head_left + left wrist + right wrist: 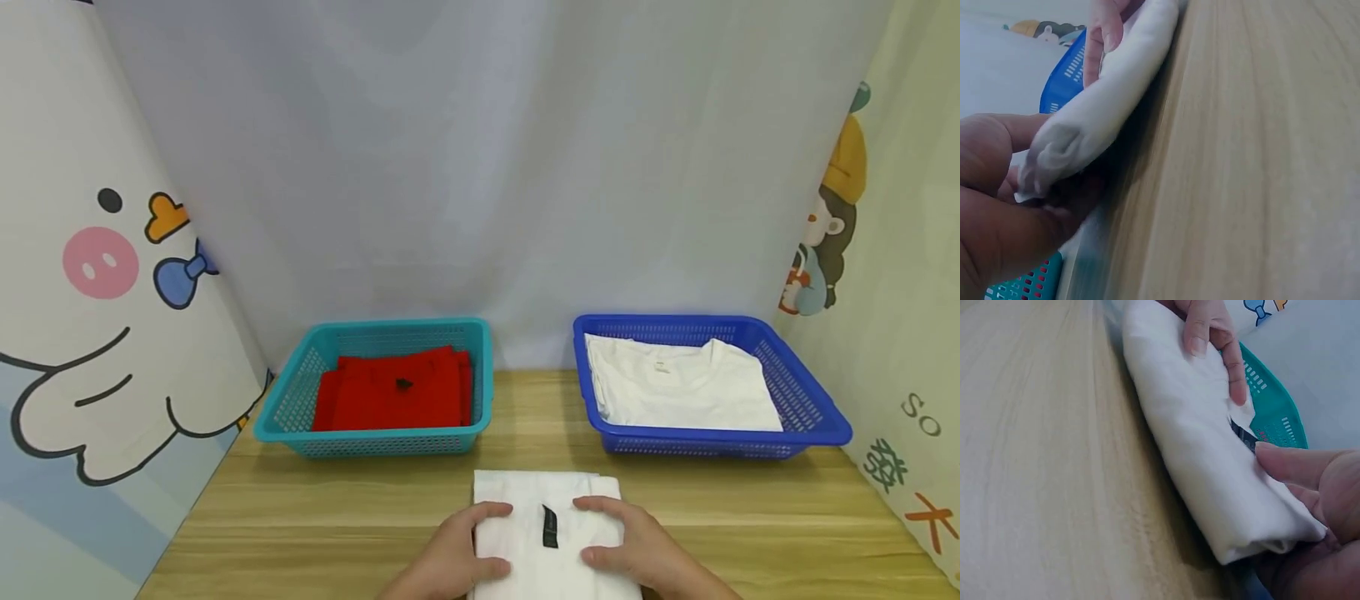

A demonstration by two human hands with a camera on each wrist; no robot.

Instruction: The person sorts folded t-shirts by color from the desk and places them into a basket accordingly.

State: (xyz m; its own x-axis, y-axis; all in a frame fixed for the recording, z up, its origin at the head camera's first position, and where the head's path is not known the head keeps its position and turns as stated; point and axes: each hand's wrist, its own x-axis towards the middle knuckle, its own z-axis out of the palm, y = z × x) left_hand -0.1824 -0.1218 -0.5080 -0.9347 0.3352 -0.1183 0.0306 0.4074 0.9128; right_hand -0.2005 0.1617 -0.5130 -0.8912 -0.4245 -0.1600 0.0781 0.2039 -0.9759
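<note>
A folded white garment (551, 575) with a small black label (550, 527) lies at the table's near middle in the head view. My left hand (461, 552) grips its left edge, thumb and a finger on top, other fingers tucked beneath. On the opposite edge my right hand (637, 543) holds it the same way. In the left wrist view the garment (1116, 81) shows as a thick white roll-like fold, its near edge a little above the wood. The right wrist view shows the right thumb (1291, 464) on top near the label, with the fingers partly hidden underneath.
A teal basket (375, 442) at the back left holds folded red garments (397, 400). At the back right, a blue basket (720, 442) contains folded white shirts (682, 387). The wooden table (315, 508) reaches to a pale curtain (510, 167) behind.
</note>
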